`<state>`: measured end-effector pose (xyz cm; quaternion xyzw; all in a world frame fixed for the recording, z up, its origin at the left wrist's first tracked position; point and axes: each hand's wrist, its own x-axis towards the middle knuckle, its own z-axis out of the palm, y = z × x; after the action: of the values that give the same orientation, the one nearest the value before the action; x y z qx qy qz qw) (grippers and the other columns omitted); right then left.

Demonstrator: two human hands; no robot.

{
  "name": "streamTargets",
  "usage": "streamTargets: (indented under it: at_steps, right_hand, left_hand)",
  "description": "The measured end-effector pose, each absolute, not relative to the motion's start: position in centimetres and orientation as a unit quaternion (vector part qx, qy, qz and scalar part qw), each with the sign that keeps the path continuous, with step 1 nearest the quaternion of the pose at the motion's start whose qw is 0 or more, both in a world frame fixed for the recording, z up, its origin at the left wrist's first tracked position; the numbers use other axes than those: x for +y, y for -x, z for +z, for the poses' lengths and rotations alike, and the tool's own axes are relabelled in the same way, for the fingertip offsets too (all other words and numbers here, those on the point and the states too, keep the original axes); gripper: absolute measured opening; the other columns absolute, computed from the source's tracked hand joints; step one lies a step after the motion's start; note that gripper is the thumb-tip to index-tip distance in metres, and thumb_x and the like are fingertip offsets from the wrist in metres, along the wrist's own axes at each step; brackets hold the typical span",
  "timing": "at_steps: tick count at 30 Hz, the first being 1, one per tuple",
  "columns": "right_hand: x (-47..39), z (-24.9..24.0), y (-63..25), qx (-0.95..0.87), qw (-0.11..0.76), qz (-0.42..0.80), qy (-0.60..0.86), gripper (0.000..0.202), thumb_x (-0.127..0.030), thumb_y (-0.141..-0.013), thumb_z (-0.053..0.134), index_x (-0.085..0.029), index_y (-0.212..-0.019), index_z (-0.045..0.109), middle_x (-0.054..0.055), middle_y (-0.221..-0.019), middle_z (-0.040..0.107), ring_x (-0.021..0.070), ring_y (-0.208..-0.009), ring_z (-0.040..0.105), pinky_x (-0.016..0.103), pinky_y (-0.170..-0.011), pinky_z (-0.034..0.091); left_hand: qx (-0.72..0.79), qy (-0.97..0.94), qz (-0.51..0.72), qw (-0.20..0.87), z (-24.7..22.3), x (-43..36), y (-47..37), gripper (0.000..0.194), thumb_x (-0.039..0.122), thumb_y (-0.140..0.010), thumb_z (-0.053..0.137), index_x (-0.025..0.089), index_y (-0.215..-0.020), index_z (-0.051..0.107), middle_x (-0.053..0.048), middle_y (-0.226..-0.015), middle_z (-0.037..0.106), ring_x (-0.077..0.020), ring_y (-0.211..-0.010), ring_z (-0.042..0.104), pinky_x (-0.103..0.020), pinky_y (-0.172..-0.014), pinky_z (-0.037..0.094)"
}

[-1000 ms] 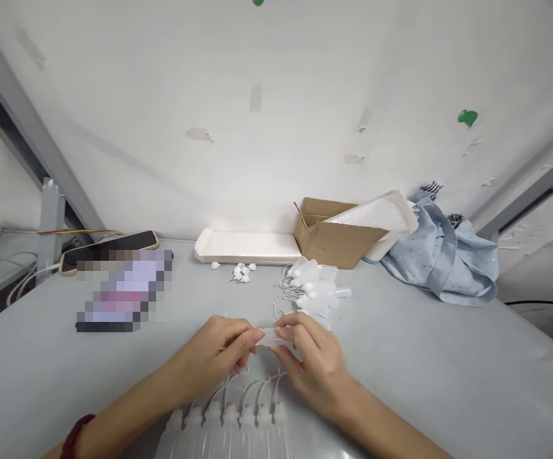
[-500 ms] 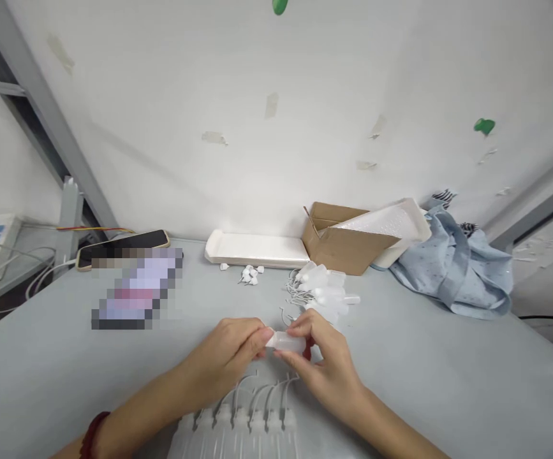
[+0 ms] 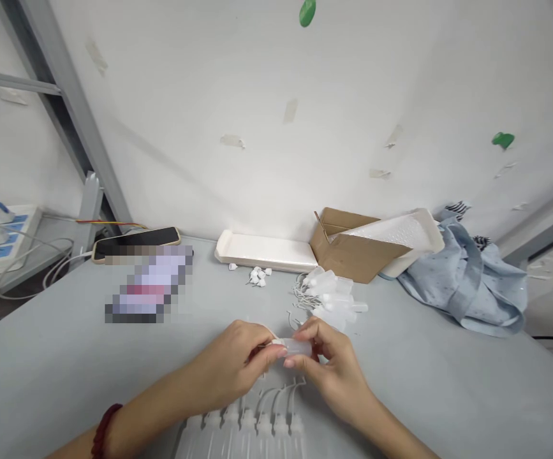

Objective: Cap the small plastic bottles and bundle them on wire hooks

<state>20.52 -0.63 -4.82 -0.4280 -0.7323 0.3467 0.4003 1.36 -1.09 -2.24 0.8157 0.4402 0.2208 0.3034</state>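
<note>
A small translucent plastic bottle (image 3: 299, 347) lies sideways between my two hands. My left hand (image 3: 238, 357) pinches its white neck end, where a thin pale tube shows beside the fingers. My right hand (image 3: 331, 357) grips the bottle's body with the fingertips. Just below my hands, several similar bottles (image 3: 242, 440) lie side by side in a row, their thin curved tubes pointing away from me. Behind my right hand is a loose pile of bottles (image 3: 336, 293) with thin tubes. Several small white caps (image 3: 259, 275) sit on the table to the left of that pile.
Along the wall are a long white tray (image 3: 269, 248), an open cardboard box (image 3: 362, 252) and a blue cloth bag (image 3: 467, 280). On the left lie a phone (image 3: 137, 241) and a pixelated screen (image 3: 152, 284). A power strip (image 3: 6, 242) with cables is at far left.
The view has shifted, so the scene sits farther right. My left thumb has moved onto the bottle's neck, and a thin tube now shows there. Both hands still hold the bottle.
</note>
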Motion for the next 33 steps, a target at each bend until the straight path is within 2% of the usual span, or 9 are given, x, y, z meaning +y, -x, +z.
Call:
streamTargets:
  at_steps: [4, 7, 12, 18, 22, 25, 28, 30, 33]
  right_hand:
    - [-0.5, -3.9, -20.2, -0.620, 0.387, 0.498, 0.466, 0.022, -0.029, -0.067, 0.071, -0.017, -0.072, 0.053, -0.006, -0.058, 0.045, 0.0081, -0.051, 0.036, 0.021, -0.048, 0.030]
    - [-0.4, -3.5, -20.0, -0.589, 0.380, 0.540, 0.465, 0.021, -0.028, -0.066, 0.070, -0.017, -0.072, 0.054, -0.006, -0.056, 0.045, 0.0071, -0.048, 0.034, 0.020, -0.045, 0.028]
    - [-0.3, -3.3, -20.3, -0.643, 0.374, 0.490, 0.456, 0.018, -0.032, -0.073, 0.066, -0.016, -0.078, 0.060, -0.004, -0.060, 0.048, 0.0090, -0.051, 0.038, 0.021, -0.048, 0.031]
    - [-0.6, -3.9, -20.4, -0.793, 0.357, 0.305, 0.388, 0.022, -0.027, -0.091, 0.042, -0.015, -0.088, 0.060, 0.004, -0.075, 0.057, 0.0132, -0.064, 0.049, 0.025, -0.060, 0.037]
    - [-0.7, -3.8, -20.3, -0.783, 0.333, 0.352, 0.390, 0.031, -0.028, -0.095, 0.035, -0.016, -0.075, 0.056, -0.001, -0.064, 0.050, 0.0112, -0.059, 0.045, 0.023, -0.058, 0.035]
    - [-0.3, -3.7, -20.3, -0.728, 0.320, 0.444, 0.412, 0.041, -0.038, -0.095, 0.035, -0.017, -0.060, 0.043, -0.004, -0.054, 0.038, 0.0085, -0.050, 0.035, 0.022, -0.050, 0.029]
    - [0.1, -3.8, -20.4, -0.672, 0.299, 0.542, 0.408, 0.046, -0.048, -0.092, 0.036, -0.018, -0.056, 0.036, -0.007, -0.047, 0.029, 0.0065, -0.042, 0.025, 0.022, -0.043, 0.023]
    - [0.1, -3.7, -20.4, -0.656, 0.301, 0.561, 0.405, 0.047, -0.049, -0.092, 0.036, -0.018, -0.057, 0.039, -0.007, -0.047, 0.029, 0.0061, -0.041, 0.025, 0.021, -0.042, 0.022]
    - [-0.1, -3.5, -20.4, -0.683, 0.323, 0.502, 0.421, 0.040, -0.044, -0.091, 0.042, -0.016, -0.067, 0.054, -0.004, -0.054, 0.044, 0.0076, -0.047, 0.035, 0.021, -0.046, 0.028]
  left_hand:
    - [0.398, -0.858, 0.253, 0.203, -3.4, -1.0, -1.3, 0.033, 0.023, -0.093, 0.035, 0.016, -0.066, 0.051, -0.002, -0.063, 0.055, -0.0145, -0.057, 0.050, -0.026, -0.057, 0.037]
    - [0.372, -0.865, 0.285, 0.180, -3.8, -1.0, -1.2, 0.029, 0.021, -0.093, 0.034, 0.017, -0.072, 0.053, -0.003, -0.069, 0.058, -0.0160, -0.062, 0.053, -0.026, -0.058, 0.040]
    - [0.387, -0.843, 0.311, 0.209, -3.2, -1.2, -1.4, 0.027, 0.023, -0.093, 0.037, 0.018, -0.072, 0.054, -0.001, -0.067, 0.057, -0.0143, -0.061, 0.052, -0.025, -0.058, 0.039]
    - [0.454, -0.804, 0.262, 0.280, -2.8, -1.1, -1.7, 0.037, 0.027, -0.093, 0.035, 0.018, -0.059, 0.046, 0.005, -0.052, 0.047, -0.0104, -0.048, 0.043, -0.024, -0.052, 0.033]
    - [0.440, -0.807, 0.271, 0.285, -3.1, -1.2, -1.9, 0.036, 0.026, -0.093, 0.035, 0.018, -0.060, 0.046, 0.005, -0.053, 0.050, -0.0100, -0.049, 0.046, -0.022, -0.053, 0.034]
    - [0.410, -0.836, 0.287, 0.224, -3.7, -1.2, -2.0, 0.033, 0.023, -0.093, 0.035, 0.018, -0.063, 0.046, 0.003, -0.056, 0.049, -0.0112, -0.050, 0.044, -0.023, -0.052, 0.034]
    - [0.372, -0.856, 0.317, 0.169, -4.1, -1.3, -1.9, 0.030, 0.020, -0.093, 0.034, 0.018, -0.068, 0.049, 0.001, -0.062, 0.051, -0.0128, -0.054, 0.045, -0.023, -0.052, 0.034]
    - [0.375, -0.847, 0.327, 0.188, -3.9, -1.2, -1.8, 0.027, 0.021, -0.093, 0.034, 0.018, -0.073, 0.052, 0.000, -0.065, 0.053, -0.0130, -0.057, 0.048, -0.023, -0.055, 0.036]
    - [0.420, -0.821, 0.279, 0.269, -3.0, -0.9, -1.5, 0.032, 0.028, -0.093, 0.035, 0.018, -0.069, 0.053, 0.001, -0.062, 0.055, -0.0126, -0.057, 0.049, -0.024, -0.057, 0.037]
